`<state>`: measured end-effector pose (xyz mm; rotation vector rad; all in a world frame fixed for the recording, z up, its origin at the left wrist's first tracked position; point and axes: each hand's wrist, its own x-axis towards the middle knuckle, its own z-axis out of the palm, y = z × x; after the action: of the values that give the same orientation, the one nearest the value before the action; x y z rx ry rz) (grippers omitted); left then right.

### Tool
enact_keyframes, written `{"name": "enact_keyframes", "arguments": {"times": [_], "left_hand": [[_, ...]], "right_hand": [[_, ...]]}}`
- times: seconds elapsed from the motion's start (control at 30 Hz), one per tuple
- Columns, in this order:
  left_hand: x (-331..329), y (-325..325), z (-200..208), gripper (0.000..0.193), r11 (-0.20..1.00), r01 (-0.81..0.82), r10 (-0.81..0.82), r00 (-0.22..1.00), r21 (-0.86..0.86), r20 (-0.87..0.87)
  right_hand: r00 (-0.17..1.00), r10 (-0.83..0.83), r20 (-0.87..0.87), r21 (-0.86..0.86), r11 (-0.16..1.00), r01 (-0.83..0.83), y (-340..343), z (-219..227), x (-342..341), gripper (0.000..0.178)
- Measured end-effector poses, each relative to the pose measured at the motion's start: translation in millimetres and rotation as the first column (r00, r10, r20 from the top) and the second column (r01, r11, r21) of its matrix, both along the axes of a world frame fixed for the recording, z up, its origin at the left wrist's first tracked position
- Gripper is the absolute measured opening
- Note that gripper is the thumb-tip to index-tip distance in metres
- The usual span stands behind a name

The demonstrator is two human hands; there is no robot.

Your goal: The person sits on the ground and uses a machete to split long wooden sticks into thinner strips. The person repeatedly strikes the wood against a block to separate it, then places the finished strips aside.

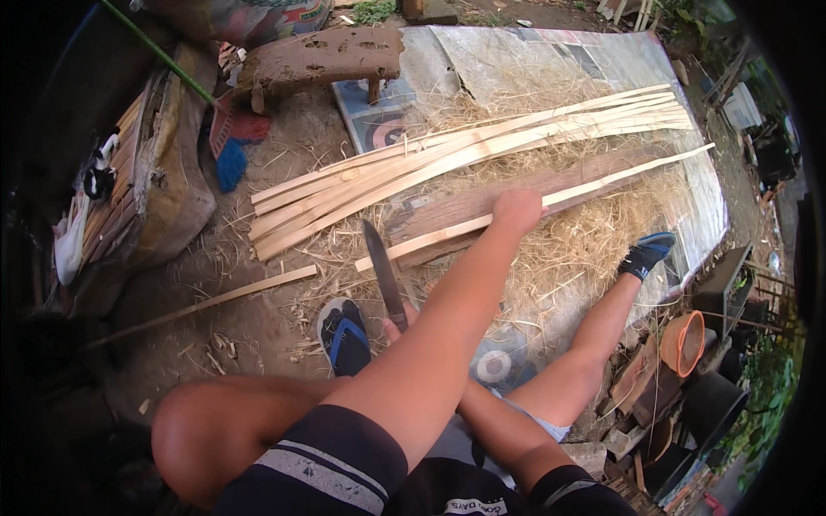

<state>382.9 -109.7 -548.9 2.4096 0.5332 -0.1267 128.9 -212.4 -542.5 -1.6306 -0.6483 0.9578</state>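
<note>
In the head view, the left hand (519, 211) is closed around the pale strip (594, 185), which runs out both sides of the fingers across the brown board (568, 176). The strip's right end lies near the printed sheet's (705, 202) right edge, its left end beside the knife (385, 271). The right hand (396, 329), partly hidden, grips the knife.

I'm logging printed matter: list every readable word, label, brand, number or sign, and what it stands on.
Dark shirt: white lettering, not copied out.
Sack at top: coloured print, not copied out.
Right foot's dark footwear: white marks, too small to read.
Knife, held wood strip: no lettering visible.
</note>
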Motion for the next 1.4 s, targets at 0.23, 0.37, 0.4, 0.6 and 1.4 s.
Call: {"name": "enact_keyframes", "arguments": {"times": [0.23, 0.37, 0.4, 0.6, 1.4], "left_hand": [[7.1, -8.8, 8.5, 0.043, 0.997, -0.047, 0.044, 0.998, -0.067, -0.053], [10.6, 3.8, 23.5, 0.046, 0.997, 0.043, -0.05, 0.993, -0.06, -0.106], [12.0, 7.4, 25.0, 0.047, 0.996, 0.071, -0.077, 0.991, -0.059, -0.112], [17.4, 1.7, 31.8, 0.051, 0.989, 0.149, -0.15, 0.986, -0.013, -0.067], [11.0, 13.3, 6.9, 0.052, 0.996, 0.083, -0.085, 0.988, -0.02, -0.125]], "right_hand": [[0.97, 0.237, 0.056, -0.058, 0.97, -0.234, -35.8, -27.2, 19.5, 0.033], [0.868, 0.476, 0.14, -0.37, 0.838, -0.4, -52.3, -68.4, 32.7, 0.051], [0.838, 0.531, 0.124, -0.466, 0.777, -0.423, -53.8, -73.4, 47.6, 0.056], [0.989, -0.108, -0.1, -0.094, 0.991, 0.099, -56.0, -92.0, 111.6, 0.052], [0.948, -0.063, -0.312, -0.054, 0.997, 0.049, -32.5, -46.8, 105.4, 0.036]]}}
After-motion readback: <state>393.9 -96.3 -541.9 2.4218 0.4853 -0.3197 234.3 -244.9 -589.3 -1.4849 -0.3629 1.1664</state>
